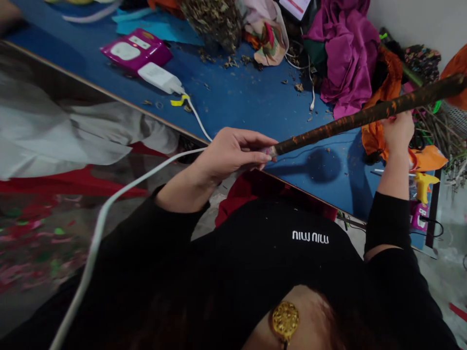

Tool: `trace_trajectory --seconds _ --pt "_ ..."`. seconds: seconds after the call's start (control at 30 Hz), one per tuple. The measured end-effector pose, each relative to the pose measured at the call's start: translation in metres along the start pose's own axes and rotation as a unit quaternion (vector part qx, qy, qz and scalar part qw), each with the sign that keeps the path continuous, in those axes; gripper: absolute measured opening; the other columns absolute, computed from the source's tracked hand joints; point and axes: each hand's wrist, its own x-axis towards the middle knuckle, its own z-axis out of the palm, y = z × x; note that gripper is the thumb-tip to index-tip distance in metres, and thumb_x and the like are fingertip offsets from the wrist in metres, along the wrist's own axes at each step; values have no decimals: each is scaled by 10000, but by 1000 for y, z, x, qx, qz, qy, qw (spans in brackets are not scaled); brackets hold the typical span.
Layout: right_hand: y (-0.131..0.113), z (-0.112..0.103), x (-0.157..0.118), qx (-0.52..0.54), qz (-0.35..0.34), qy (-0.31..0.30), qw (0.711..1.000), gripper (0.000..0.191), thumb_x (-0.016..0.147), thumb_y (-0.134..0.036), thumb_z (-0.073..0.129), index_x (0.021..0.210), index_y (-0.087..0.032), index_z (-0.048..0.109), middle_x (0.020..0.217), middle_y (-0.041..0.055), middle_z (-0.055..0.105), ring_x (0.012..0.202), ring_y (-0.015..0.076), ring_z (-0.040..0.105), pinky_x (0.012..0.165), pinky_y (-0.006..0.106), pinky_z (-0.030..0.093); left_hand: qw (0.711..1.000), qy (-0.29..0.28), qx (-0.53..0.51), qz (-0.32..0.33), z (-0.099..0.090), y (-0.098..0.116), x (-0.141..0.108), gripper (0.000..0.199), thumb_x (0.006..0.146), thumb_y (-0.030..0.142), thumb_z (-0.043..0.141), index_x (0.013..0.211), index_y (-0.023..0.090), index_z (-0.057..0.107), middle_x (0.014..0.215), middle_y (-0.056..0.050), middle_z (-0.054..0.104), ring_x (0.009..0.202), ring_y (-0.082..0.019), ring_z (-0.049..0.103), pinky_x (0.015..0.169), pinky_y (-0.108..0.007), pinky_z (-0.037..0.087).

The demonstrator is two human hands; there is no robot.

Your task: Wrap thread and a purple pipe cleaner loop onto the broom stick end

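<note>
left grip [233, 153]: pinching brown stick [350, 121] by its pale end | long axis: slants right and away from left grip, above blue counter [233, 97], crossing right grip [400, 130] | right grip: nearer far end, beside orange cloth [371, 138], fingers hidden, can't tell hold

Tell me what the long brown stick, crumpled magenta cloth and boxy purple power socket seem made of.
Long brown stick: probably wood, matte, from its mottled, barky surface; an imitation is possible.

Crumpled magenta cloth: likely thin fabric, given its loose folds.

Boxy purple power socket: apparently plastic, glossy, with smooth, shiny casing.
</note>
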Motion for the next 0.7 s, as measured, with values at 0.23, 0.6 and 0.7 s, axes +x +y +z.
trace_trajectory --seconds 0.23,0.6,0.7 --pt "-94 22 -111 429 -208 -315 821 441 933 -439 754 1327 -250 700 1459 100 708 1405 247 629 1250 448 464 994 -54 -92 32 38 17 21 314 629 191 862 938 152 824 711 -32 766 494 -94 596 462 -218 430" --pt "-117 9 -200 530 -137 -78 833 429 1035 -567 568 777 -239 668 913 52 676 1020 213 706 954 430 582 998 -5 -41 39 41 4 26 243 668 202 831 910 178 840 613 -1 693 484 -100 559 469 -232 404" --pt "-125 20 -198 608 -158 -90 773 479 1032 -648 515 787 -249 616 917 59 654 1043 231 713 963 474 602 998 0 -25 57 48 -9 31 272 676 241 829 936 161 846 592 1 691 472 -89 530 462 -225 396"
